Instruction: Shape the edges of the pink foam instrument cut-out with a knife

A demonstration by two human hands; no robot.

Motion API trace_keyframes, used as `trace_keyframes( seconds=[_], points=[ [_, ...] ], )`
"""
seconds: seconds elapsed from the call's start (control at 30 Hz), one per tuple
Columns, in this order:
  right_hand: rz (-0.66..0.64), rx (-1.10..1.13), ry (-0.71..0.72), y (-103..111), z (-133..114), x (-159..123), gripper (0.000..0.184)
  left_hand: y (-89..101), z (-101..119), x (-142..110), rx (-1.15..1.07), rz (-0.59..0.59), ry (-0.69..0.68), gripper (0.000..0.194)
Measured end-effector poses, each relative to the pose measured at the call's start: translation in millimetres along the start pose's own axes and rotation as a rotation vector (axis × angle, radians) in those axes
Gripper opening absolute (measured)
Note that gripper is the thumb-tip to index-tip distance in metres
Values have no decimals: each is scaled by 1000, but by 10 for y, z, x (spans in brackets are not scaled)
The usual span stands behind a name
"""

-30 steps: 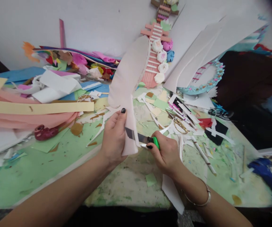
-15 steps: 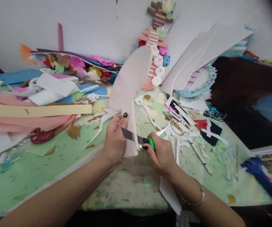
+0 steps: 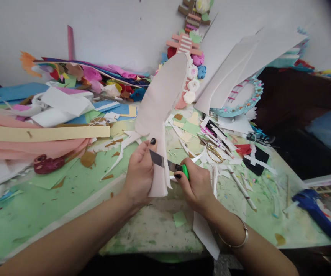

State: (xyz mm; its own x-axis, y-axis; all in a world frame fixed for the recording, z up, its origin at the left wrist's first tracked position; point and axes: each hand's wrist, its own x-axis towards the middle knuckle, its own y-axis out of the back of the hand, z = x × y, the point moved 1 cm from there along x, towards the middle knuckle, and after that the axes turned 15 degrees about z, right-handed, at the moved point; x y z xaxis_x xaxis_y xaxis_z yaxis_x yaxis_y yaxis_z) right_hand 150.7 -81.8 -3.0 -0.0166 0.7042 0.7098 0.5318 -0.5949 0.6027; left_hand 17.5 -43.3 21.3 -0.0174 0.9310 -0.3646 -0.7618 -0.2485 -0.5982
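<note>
Held upright above the table is a pale pinkish-white foam board cutout (image 3: 165, 92), with a wide rounded top and a narrow straight stem. My left hand (image 3: 139, 168) is closed round the stem from the left, thumb on its front face. My right hand (image 3: 197, 184) grips the green handle of a utility knife (image 3: 172, 165). The knife's long blade crosses the stem at its right edge, its tip close to my left thumb. A thin strip of foam hangs partly loose along that edge. My right fingers are mostly hidden behind the hand.
Paper scraps, markers (image 3: 211, 136) and gold-handled scissors (image 3: 215, 153) lie right of centre on the green table (image 3: 76, 218). A blue glue gun (image 3: 317, 211) is at the right edge. Coloured paper (image 3: 64, 107) piles up on the left. Flower-decorated paper guitars (image 3: 184, 42) lean on the wall.
The cutout has tilted slightly to the right and its stem's lower end sits a little lower. The knife blade has shifted slightly along the edge, and the cut strip shows more clearly.
</note>
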Motion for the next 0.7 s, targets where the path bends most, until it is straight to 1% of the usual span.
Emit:
trace_keyframes(
  seconds=[0.1, 0.23, 0.43, 0.57, 0.7],
  points=[
    [0, 8, -12, -8, 25, -1, 40, 3, 21, -14, -1, -10, -29, 21],
    [4, -19, -35, -23, 64, 0, 40, 14, 31, -29, 45, -25, 13, 20],
    [-9, -21, -39, -27, 82, 6, 42, 21, 44, -41, 68, -51, 5, 17],
    [-1, -36, -36, -27, 85, 8, 42, 26, 51, -43, 87, -29, -16, 17],
    [-2, -44, -43, -22, 100, 8, 42, 28, 53, -54, 82, -12, -2, 18]
  ],
)
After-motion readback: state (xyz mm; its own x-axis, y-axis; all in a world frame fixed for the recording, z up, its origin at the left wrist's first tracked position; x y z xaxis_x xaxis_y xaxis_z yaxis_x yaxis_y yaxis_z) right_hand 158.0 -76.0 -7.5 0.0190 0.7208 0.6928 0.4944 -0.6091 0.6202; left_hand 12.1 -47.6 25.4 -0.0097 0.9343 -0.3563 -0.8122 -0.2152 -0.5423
